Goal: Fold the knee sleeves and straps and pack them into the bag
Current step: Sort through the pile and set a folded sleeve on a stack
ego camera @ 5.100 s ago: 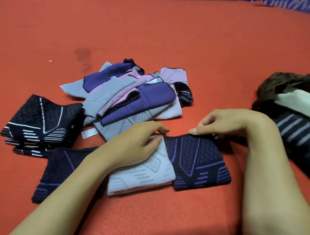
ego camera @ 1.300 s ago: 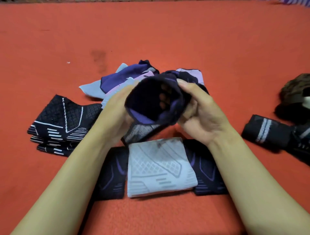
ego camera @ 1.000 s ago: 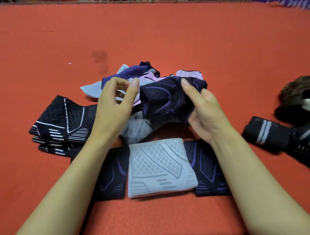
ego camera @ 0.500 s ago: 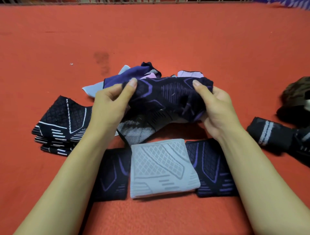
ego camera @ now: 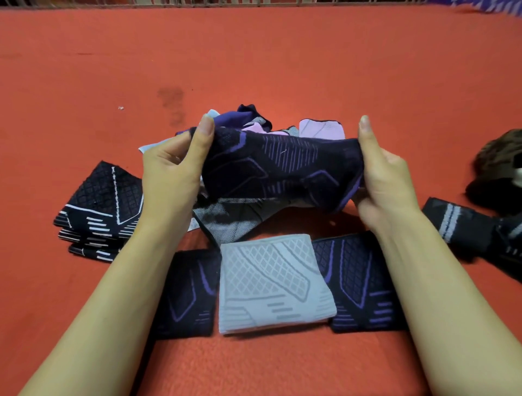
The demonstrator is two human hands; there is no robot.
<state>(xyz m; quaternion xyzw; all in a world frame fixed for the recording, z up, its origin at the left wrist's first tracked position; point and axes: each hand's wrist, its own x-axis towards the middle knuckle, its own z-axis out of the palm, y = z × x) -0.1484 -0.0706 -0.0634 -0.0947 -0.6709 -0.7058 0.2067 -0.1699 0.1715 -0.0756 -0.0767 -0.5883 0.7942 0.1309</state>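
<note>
While the left hand (ego camera: 169, 172) and right hand (ego camera: 387, 181) each pinch an end of the dark purple-patterned knee sleeve (ego camera: 282, 169), stretched above the folded grey sleeve (ego camera: 271, 282), a loosened grip could let it sag unevenly.

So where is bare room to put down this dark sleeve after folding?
Bare red mat lies beyond the unfolded pile, and nearest you, below the grey folded sleeve. It is crowded left by the black-and-white stack and right by the striped strap.

Stained red-orange mat (ego camera: 282, 62), far railing (ego camera: 254, 2)
</note>
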